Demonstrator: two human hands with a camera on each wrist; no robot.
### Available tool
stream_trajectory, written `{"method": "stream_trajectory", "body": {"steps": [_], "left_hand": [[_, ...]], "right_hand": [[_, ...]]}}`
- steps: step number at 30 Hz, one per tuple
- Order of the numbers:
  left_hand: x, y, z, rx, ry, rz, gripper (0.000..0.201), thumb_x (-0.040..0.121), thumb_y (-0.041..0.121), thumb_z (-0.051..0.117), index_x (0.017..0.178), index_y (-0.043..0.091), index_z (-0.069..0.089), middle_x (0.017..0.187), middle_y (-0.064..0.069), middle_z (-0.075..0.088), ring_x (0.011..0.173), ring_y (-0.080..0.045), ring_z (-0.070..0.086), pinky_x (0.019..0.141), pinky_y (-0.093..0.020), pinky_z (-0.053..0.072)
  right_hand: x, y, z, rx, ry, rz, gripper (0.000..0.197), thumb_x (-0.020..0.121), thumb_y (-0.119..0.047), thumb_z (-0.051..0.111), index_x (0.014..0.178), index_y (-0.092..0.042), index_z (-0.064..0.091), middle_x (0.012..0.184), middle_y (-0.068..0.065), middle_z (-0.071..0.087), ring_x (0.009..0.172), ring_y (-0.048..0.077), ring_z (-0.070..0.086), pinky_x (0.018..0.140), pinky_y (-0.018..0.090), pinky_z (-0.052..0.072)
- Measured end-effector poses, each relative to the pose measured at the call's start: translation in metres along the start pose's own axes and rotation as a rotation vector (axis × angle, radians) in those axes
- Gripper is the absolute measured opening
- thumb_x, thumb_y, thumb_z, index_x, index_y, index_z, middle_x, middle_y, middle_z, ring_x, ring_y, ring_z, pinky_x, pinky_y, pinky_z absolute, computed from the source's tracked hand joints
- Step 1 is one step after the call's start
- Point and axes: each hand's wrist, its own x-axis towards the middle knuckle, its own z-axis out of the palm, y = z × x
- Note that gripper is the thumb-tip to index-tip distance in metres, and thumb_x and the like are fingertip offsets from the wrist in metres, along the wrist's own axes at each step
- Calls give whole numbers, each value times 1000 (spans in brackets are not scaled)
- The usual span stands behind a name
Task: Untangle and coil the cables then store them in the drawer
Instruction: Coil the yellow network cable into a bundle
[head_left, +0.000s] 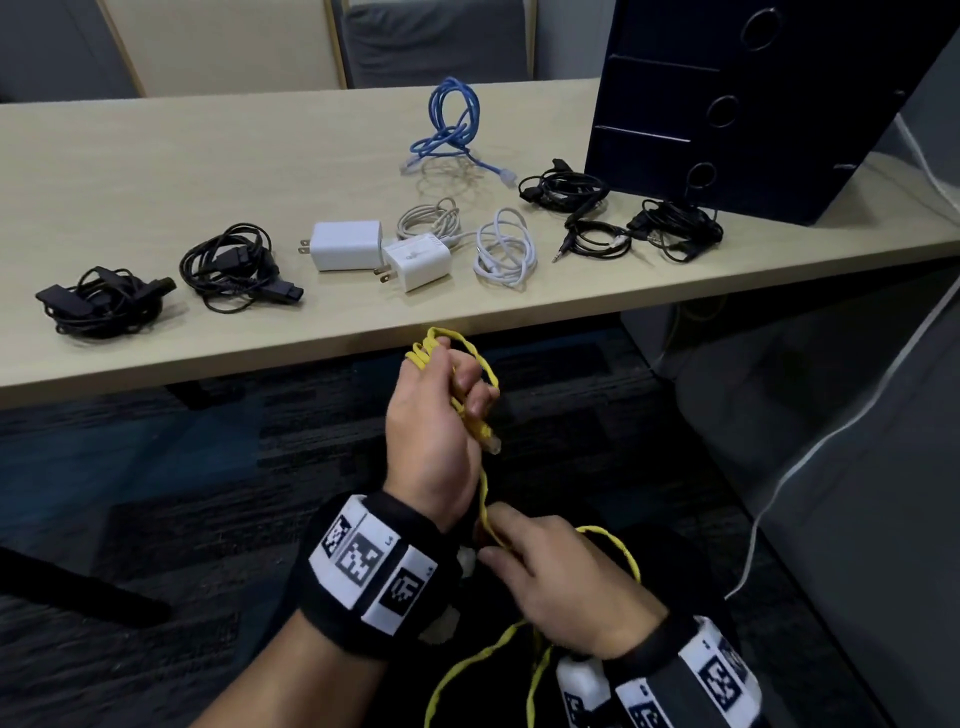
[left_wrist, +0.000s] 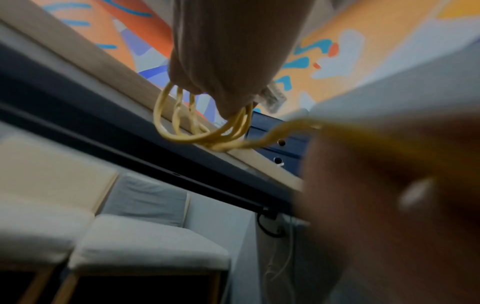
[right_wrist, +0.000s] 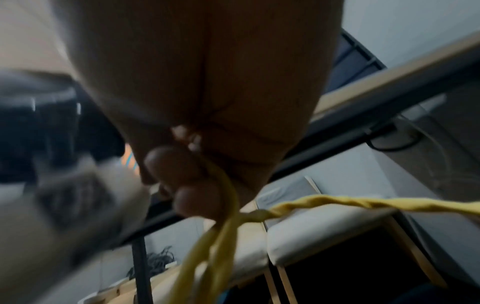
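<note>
The left hand (head_left: 436, 426) is closed around a small bundle of loops of the thin yellow network cable (head_left: 485, 499), held in the air in front of the light wooden table (head_left: 156, 171), with the clear plug (head_left: 491, 441) hanging just below the thumb. The right hand (head_left: 561, 582), lower and nearer the body, pinches the trailing run between thumb and fingertips (right_wrist: 197, 203); the slack drops out of the head view below it. The right wrist view shows a twisted crossing in the yellow strands just beside the pinch. Judged from this, pulling that crossing tight would likely lock it into a knot, and a loosened left grip would spill the loops already gathered. The dark blue drawer unit (head_left: 727, 114) stands shut at the right of the table, with black cable bundles (head_left: 228, 265) and a blue cable (head_left: 452, 124) lying uncollected.
</note>
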Motion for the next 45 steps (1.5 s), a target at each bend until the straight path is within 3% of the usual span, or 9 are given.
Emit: {"method": "stream_trajectory", "body": {"steps": [8,13,17,24,29,32,35,40,45], "left_hand": [[-10,-22,-22,553,-204,145,28,87,49,45,97,23,44,68,15,50,61,-7,45,62,-35,44],[-9,-16,-18,659,-321,217,25,92,35,43,100,11,41,85,-6,48,68,-12,43,65,-32,44],[-12,-13,-27,799,-506,153,24,92,34,44,102,12,44,85,1,50,71,-8,46,67,-28,42],[1,-7,-17,236,-250,-29,3,98,14,44,96,12,43,63,9,49,53,-10,42,61,-30,34],[-11,-15,-21,519,-370,26,12,102,12,43,90,8,43,69,1,56,53,-11,45,55,-18,38],[-10,-18,-21,468,-404,-13,7,101,8,41,107,5,42,89,0,67,58,-14,54,61,-19,45],[-9,-17,-19,415,-445,-86,17,101,5,37,118,3,41,77,1,64,50,-10,44,51,-16,38],[-17,-14,-26,558,-584,-220,36,99,32,41,107,-1,53,66,8,54,56,-5,45,53,-16,38],[-25,3,-25,549,-745,-383,48,96,47,23,79,8,48,50,8,40,42,-3,31,39,-10,27]], "right_hand": [[-16,-36,-44,-105,17,-135,30,98,-27,51,72,-22,36,64,-6,44,61,18,45,58,41,38],[-16,-40,-49,-115,86,-167,29,95,-33,50,70,-22,42,65,-10,46,62,11,47,59,40,42],[-16,-30,-63,-112,248,-141,28,92,-45,46,87,-22,61,77,-11,60,73,10,58,62,37,49],[-12,-30,-49,-170,93,-147,20,95,-34,56,82,-19,53,76,-7,46,73,10,48,65,33,43],[-7,-35,-48,-188,19,-212,22,95,-30,58,77,-18,53,74,-8,43,70,9,43,60,25,37],[-3,-34,-47,-180,49,-219,22,94,-31,57,76,-18,56,73,-9,44,68,7,43,59,25,38],[-2,-26,-49,-84,193,-201,19,90,-36,56,80,-22,64,77,-10,50,72,4,50,63,27,45],[-1,-15,-72,-21,498,-168,24,76,-30,80,75,-27,56,70,-17,56,63,2,53,58,14,39],[8,10,-79,134,474,-117,40,66,-35,86,73,-25,48,61,-10,49,55,3,42,52,18,35]]}}
